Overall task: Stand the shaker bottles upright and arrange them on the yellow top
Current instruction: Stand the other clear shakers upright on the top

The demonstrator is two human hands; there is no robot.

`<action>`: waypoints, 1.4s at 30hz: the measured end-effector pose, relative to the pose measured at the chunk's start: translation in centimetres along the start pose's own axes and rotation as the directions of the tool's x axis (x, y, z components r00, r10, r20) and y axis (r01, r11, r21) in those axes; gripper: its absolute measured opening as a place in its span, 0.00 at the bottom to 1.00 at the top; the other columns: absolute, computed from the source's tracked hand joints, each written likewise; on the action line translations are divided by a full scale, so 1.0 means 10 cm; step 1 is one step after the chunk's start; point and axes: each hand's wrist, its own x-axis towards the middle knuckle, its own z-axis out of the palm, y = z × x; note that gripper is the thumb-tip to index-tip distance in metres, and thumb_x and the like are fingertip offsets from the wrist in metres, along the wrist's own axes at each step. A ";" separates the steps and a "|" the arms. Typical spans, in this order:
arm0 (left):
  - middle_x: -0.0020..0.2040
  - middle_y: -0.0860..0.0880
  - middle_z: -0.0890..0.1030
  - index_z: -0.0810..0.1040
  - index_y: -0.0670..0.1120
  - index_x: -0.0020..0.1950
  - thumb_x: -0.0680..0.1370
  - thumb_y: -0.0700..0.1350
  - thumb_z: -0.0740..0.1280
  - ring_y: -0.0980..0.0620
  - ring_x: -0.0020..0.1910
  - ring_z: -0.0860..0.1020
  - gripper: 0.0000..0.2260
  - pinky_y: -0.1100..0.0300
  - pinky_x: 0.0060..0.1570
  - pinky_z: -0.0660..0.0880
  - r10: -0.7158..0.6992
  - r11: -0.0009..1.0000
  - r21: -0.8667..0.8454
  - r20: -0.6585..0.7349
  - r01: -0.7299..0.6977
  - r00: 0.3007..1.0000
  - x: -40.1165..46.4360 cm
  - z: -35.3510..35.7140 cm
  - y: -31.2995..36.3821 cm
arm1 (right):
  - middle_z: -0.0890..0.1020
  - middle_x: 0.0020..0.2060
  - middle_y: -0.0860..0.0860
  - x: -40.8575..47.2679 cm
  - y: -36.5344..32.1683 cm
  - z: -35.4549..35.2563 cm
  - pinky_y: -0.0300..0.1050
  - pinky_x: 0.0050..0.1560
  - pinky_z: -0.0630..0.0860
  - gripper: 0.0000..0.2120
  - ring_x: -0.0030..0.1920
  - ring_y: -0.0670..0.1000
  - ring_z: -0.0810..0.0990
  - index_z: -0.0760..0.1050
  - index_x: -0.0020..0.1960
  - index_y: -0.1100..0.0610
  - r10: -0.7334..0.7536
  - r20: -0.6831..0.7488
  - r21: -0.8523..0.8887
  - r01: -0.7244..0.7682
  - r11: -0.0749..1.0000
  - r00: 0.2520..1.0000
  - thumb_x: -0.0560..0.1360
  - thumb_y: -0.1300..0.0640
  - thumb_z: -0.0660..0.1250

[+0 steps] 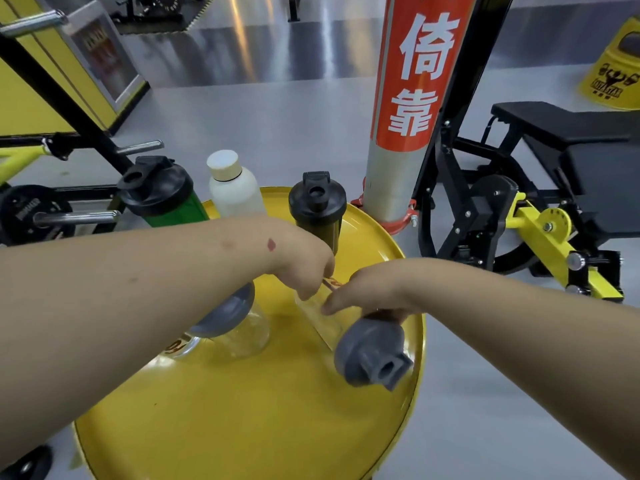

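A clear shaker bottle with a grey lid lies tilted on the round yellow top, lid toward me. My right hand grips its body near the lid and my left hand holds its far end. Under my left forearm a second clear shaker with a grey lid lies on its side. Upright at the back stand a green shaker with a black lid, a white bottle with a cream cap and a dark shaker with a black lid.
A silver post with a red banner rises just behind the yellow top. A black and yellow gym machine stands to the right, a weight rack with plates to the left. Grey floor lies all around.
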 end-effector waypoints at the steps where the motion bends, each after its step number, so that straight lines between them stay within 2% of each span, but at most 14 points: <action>1: 0.69 0.49 0.76 0.68 0.50 0.76 0.76 0.49 0.71 0.46 0.64 0.76 0.29 0.55 0.53 0.74 0.023 0.999 -0.048 0.010 -0.022 1.000 -0.03 -0.02 0.00 | 0.82 0.50 0.57 -0.04 -0.03 -0.04 0.52 0.52 0.83 0.30 0.47 0.57 0.84 0.72 0.62 0.61 -0.002 -0.003 0.037 0.002 0.999 1.000 0.72 0.39 0.74; 5: 0.61 0.51 0.78 0.71 0.51 0.69 0.68 0.56 0.79 0.47 0.58 0.77 0.34 0.53 0.54 0.76 0.077 0.985 -0.160 0.039 -0.070 0.996 -0.08 -0.05 -0.02 | 0.87 0.35 0.56 -0.20 -0.16 -0.18 0.48 0.42 0.83 0.22 0.34 0.55 0.86 0.75 0.54 0.60 -0.008 0.022 0.115 0.005 0.993 1.000 0.75 0.42 0.72; 9: 0.61 0.52 0.77 0.70 0.52 0.69 0.62 0.58 0.82 0.48 0.59 0.77 0.39 0.51 0.58 0.76 0.066 0.974 -0.215 -0.011 -0.067 0.998 -0.08 0.01 -0.11 | 0.86 0.49 0.57 -0.28 -0.22 -0.32 0.55 0.60 0.81 0.20 0.52 0.59 0.86 0.80 0.56 0.59 0.007 0.064 0.134 -0.016 0.991 0.998 0.76 0.42 0.69; 13: 0.66 0.57 0.76 0.66 0.58 0.75 0.57 0.64 0.80 0.52 0.63 0.76 0.49 0.50 0.64 0.75 0.092 0.922 -0.375 -0.035 -0.098 0.995 -0.04 0.11 -0.26 | 0.86 0.54 0.56 -0.36 -0.21 -0.49 0.54 0.52 0.80 0.22 0.50 0.59 0.84 0.82 0.60 0.56 -0.037 0.079 0.234 0.018 0.972 0.996 0.75 0.41 0.70; 15: 0.60 0.57 0.80 0.71 0.57 0.69 0.60 0.61 0.81 0.52 0.60 0.79 0.40 0.50 0.62 0.77 0.118 0.904 -0.411 -0.036 -0.122 0.992 -0.02 0.13 -0.28 | 0.84 0.60 0.57 -0.39 -0.19 -0.58 0.53 0.50 0.80 0.26 0.52 0.60 0.83 0.80 0.65 0.56 -0.093 0.042 0.317 0.075 0.945 0.995 0.76 0.39 0.71; 17: 0.53 0.60 0.80 0.73 0.60 0.60 0.65 0.60 0.80 0.52 0.57 0.78 0.27 0.53 0.61 0.75 0.130 0.931 -0.340 -0.037 -0.134 0.991 -0.05 0.12 -0.25 | 0.82 0.62 0.59 -0.42 -0.19 -0.64 0.52 0.49 0.80 0.28 0.55 0.60 0.83 0.78 0.66 0.58 -0.167 -0.007 0.347 0.159 0.924 0.986 0.75 0.39 0.72; 18: 0.52 0.62 0.79 0.73 0.61 0.58 0.66 0.61 0.79 0.52 0.57 0.77 0.26 0.55 0.61 0.73 0.127 0.936 -0.325 -0.044 -0.134 0.991 -0.06 0.11 -0.24 | 0.83 0.62 0.58 -0.44 -0.19 -0.66 0.52 0.50 0.80 0.28 0.57 0.60 0.84 0.78 0.66 0.58 -0.213 -0.023 0.338 0.208 0.918 0.977 0.74 0.40 0.74; 21: 0.57 0.60 0.80 0.75 0.58 0.65 0.64 0.63 0.79 0.52 0.59 0.78 0.32 0.53 0.64 0.73 0.138 0.932 -0.330 -0.055 -0.148 0.989 -0.09 0.09 -0.25 | 0.87 0.59 0.54 -0.48 -0.18 -0.63 0.50 0.59 0.79 0.19 0.61 0.56 0.84 0.83 0.60 0.55 -0.337 -0.012 0.212 0.332 0.919 0.941 0.73 0.47 0.78; 23: 0.56 0.57 0.83 0.77 0.56 0.63 0.65 0.59 0.80 0.52 0.56 0.79 0.29 0.53 0.61 0.76 0.145 0.939 -0.304 -0.062 -0.157 0.987 -0.14 0.03 -0.28 | 0.88 0.57 0.54 -0.47 -0.17 -0.58 0.53 0.66 0.78 0.17 0.61 0.55 0.84 0.83 0.59 0.57 -0.374 -0.024 0.124 0.374 0.919 0.927 0.73 0.51 0.78; 29: 0.59 0.51 0.82 0.77 0.52 0.63 0.64 0.49 0.80 0.49 0.58 0.81 0.29 0.46 0.61 0.78 0.129 0.867 -0.469 -0.115 -0.168 0.985 -0.34 -0.11 -0.46 | 0.85 0.58 0.53 -0.49 -0.27 -0.51 0.53 0.67 0.79 0.27 0.60 0.52 0.84 0.77 0.65 0.56 -0.462 -0.124 -0.028 0.462 0.886 0.878 0.70 0.51 0.81; 32: 0.64 0.55 0.79 0.72 0.53 0.70 0.68 0.46 0.80 0.57 0.59 0.81 0.33 0.51 0.61 0.78 0.138 0.790 -0.586 -0.117 -0.181 0.983 -0.46 -0.07 -0.52 | 0.83 0.59 0.50 -0.48 -0.25 -0.48 0.53 0.66 0.79 0.32 0.59 0.50 0.83 0.76 0.65 0.53 -0.496 -0.216 -0.063 0.495 0.867 0.841 0.66 0.47 0.83; 34: 0.63 0.60 0.77 0.70 0.56 0.71 0.69 0.49 0.80 0.62 0.57 0.79 0.34 0.55 0.62 0.76 0.119 0.809 -0.561 -0.139 -0.177 0.983 -0.49 -0.03 -0.53 | 0.83 0.58 0.51 -0.46 -0.20 -0.46 0.55 0.64 0.81 0.32 0.59 0.52 0.83 0.77 0.62 0.52 -0.460 -0.232 -0.018 0.469 0.883 0.857 0.64 0.41 0.82; 37: 0.60 0.61 0.79 0.71 0.57 0.70 0.67 0.57 0.80 0.60 0.56 0.80 0.34 0.54 0.61 0.77 0.076 0.855 -0.491 -0.199 -0.166 0.977 -0.50 0.03 -0.50 | 0.83 0.59 0.50 -0.52 -0.13 -0.40 0.54 0.64 0.81 0.23 0.60 0.53 0.84 0.76 0.59 0.51 -0.354 -0.142 0.078 0.367 0.927 0.924 0.72 0.39 0.77; 42: 0.53 0.58 0.83 0.76 0.56 0.59 0.63 0.61 0.80 0.58 0.50 0.81 0.29 0.55 0.54 0.79 0.056 0.919 -0.363 -0.262 -0.152 0.963 -0.54 0.03 -0.41 | 0.88 0.57 0.52 -0.57 -0.07 -0.39 0.51 0.65 0.80 0.17 0.58 0.51 0.87 0.79 0.63 0.56 -0.392 -0.017 0.277 0.381 0.882 0.920 0.76 0.56 0.76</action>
